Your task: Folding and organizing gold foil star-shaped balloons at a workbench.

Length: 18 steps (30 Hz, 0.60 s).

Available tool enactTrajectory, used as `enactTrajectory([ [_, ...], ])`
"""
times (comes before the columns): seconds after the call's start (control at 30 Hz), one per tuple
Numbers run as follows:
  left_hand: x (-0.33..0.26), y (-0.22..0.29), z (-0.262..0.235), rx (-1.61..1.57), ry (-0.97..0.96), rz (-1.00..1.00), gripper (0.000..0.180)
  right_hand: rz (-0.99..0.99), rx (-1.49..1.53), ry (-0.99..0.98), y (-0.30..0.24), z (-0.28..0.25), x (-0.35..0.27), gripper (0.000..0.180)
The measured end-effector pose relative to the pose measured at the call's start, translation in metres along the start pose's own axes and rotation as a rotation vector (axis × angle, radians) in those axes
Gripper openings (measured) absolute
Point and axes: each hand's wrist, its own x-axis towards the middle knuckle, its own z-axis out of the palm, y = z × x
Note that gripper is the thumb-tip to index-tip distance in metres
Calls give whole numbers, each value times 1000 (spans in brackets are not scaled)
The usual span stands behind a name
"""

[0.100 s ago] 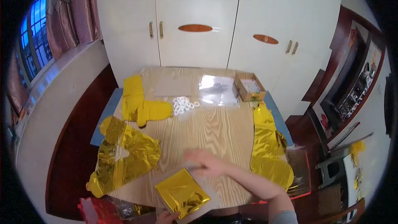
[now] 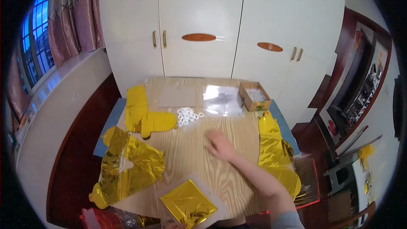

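A folded square of gold foil [image 2: 189, 201] lies on a pale backing sheet [image 2: 217, 195] at the table's near edge. My left hand [image 2: 178, 225] shows only in part at the lower rim, its fingers closed on the foil's near corner. Over the middle of the table, my right hand [image 2: 221, 145] reaches out with nothing in it, thumb apart from the fingers. Beyond it sits a small heap of white rings [image 2: 188, 116]. Unfolded gold foil balloons lie flat at the left [image 2: 129, 167], far left [image 2: 137, 112] and right [image 2: 275, 152].
At the back right stands an open cardboard box [image 2: 255, 97], beside a clear plastic sheet [image 2: 220, 101]. A pale flat sheet [image 2: 178, 96] lies at the back. White cupboards [image 2: 199, 8] rise behind the table. A red bag [image 2: 101, 219] is below the near left edge.
My right hand has moved away from the folded foil, forward and to the right, towards the table's middle. The view has tilted slightly, so things sit a little lower.
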Motion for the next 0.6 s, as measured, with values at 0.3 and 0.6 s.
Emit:
enactTrajectory([
  [0.3, 14, 13, 21, -27, -64, -10, 35, 634, -460, -15, 117, -22, 54, 93],
  [0.6, 8, 18, 25, -70, -93, -32, 37, 671, -458, -140, 77, -26, 19, 97],
])
